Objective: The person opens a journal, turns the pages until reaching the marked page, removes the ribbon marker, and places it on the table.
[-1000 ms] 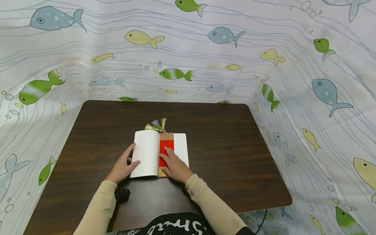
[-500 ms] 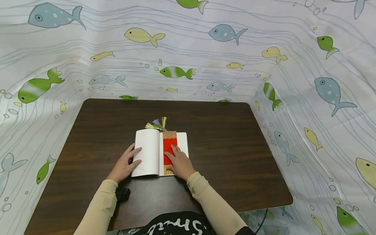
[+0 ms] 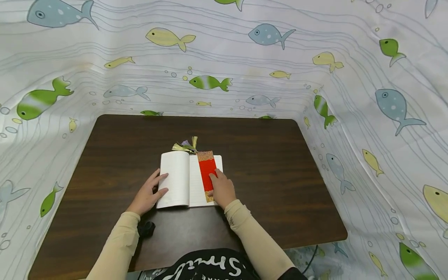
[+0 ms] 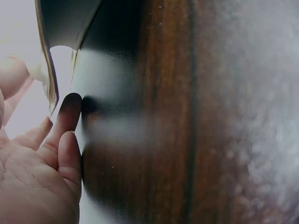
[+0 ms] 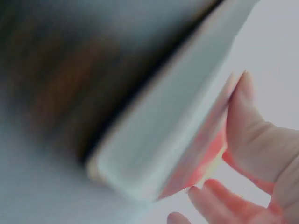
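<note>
An open notebook [image 3: 175, 181] with white pages lies on the dark wooden table [image 3: 266, 175]; its left pages curve upward. My left hand [image 3: 147, 194] holds the left side, thumb and index finger over the page, the other fingers along its edge. On the lined right page lies a red bookmark [image 3: 207, 171] with gold ends, tilted slightly. My right hand [image 3: 224, 188] pinches the bookmark at its right edge, and the right wrist view shows the thumb and fingers on either side of the red strip [image 5: 201, 163]. Yellow and purple tassels [image 3: 185, 144] stick out above the notebook.
A small black object [image 3: 147, 229] sits on the table by the left wrist. White fabric with printed fish [image 3: 210, 82] surrounds the table on the back and sides. A dark cable [image 3: 311, 258] hangs past the table's front right edge.
The red bookmark has moved right from the notebook's centre fold and now tilts. My right hand has gone from lying on it to pinching its edge. The left hand stays put.
</note>
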Demonstrator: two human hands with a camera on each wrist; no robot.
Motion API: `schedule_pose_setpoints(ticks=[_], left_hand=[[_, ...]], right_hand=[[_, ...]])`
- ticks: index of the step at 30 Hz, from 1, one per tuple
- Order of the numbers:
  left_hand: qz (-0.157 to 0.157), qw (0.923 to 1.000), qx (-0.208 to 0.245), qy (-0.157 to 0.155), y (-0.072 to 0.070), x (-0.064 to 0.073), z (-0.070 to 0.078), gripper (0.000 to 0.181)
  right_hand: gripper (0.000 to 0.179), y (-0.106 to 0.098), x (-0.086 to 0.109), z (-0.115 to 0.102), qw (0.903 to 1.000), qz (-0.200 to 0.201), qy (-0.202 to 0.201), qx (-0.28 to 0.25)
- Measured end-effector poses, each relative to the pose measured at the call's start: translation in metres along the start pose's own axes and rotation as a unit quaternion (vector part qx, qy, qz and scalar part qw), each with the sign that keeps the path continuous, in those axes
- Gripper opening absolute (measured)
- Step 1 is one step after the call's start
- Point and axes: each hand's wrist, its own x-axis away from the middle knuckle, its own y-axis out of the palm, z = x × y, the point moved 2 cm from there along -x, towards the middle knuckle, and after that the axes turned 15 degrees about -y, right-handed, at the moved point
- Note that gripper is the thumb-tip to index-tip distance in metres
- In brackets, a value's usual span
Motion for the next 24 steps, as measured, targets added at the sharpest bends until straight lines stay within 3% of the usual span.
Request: schedule_pose_setpoints(ticks=[7, 12, 16, 19, 23, 24], left_hand=[[0.003, 1.0, 0.0, -0.002, -0.001, 0.0, -0.002, 0.061], [-0.002, 1.0, -0.002, -0.008, 0.001, -0.001, -0.001, 0.061], [-0.002, 1.0, -0.003, -0.008, 0.001, 0.0, -0.001, 0.061], [0.0, 1.0, -0.004, -0.006, 0.001, 0.0, -0.002, 0.061], [0.001, 1.0, -0.006, -0.004, 0.001, -0.002, -0.004, 0.06], [0.0, 1.0, -0.006, -0.003, 0.001, -0.002, -0.005, 0.06]], right_hand=[[0.083, 0.001, -0.005, 0.016, 0.9898, -0.015, 0.095, -0.106], [0.088, 0.0, -0.002, 0.029, 0.9773, -0.03, 0.116, -0.174], [0.08, -0.006, 0.002, 0.05, 0.9607, -0.017, 0.133, -0.243], [0.075, -0.011, 0.006, 0.074, 0.9271, 0.007, 0.161, -0.338], [0.07, -0.018, 0.017, 0.113, 0.866, 0.035, 0.2, -0.457], [0.068, -0.019, 0.021, 0.123, 0.8584, 0.038, 0.204, -0.469]])
